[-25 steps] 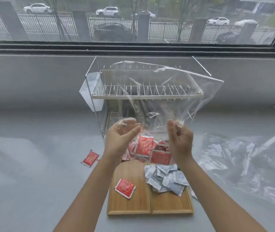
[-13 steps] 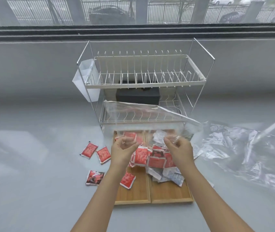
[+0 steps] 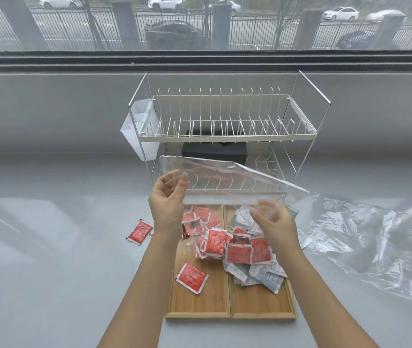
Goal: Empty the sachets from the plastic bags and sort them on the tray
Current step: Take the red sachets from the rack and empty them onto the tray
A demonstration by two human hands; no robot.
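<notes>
A person's left hand (image 3: 168, 200) and right hand (image 3: 274, 222) are raised over a wooden tray (image 3: 230, 301) near the counter's (image 3: 49, 247) front edge. Both grips are open, fingers loosely curled, with an empty clear plastic bag (image 3: 225, 182) stretched just beyond them. Red sachets (image 3: 227, 243) and white sachets (image 3: 262, 272) lie heaped across the tray's two compartments. One red sachet (image 3: 139, 232) lies on the counter, left of the tray.

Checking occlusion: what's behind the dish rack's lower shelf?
A black box sits behind the dish rack. Only its front and top show; the clear bag covers what's below.
</notes>
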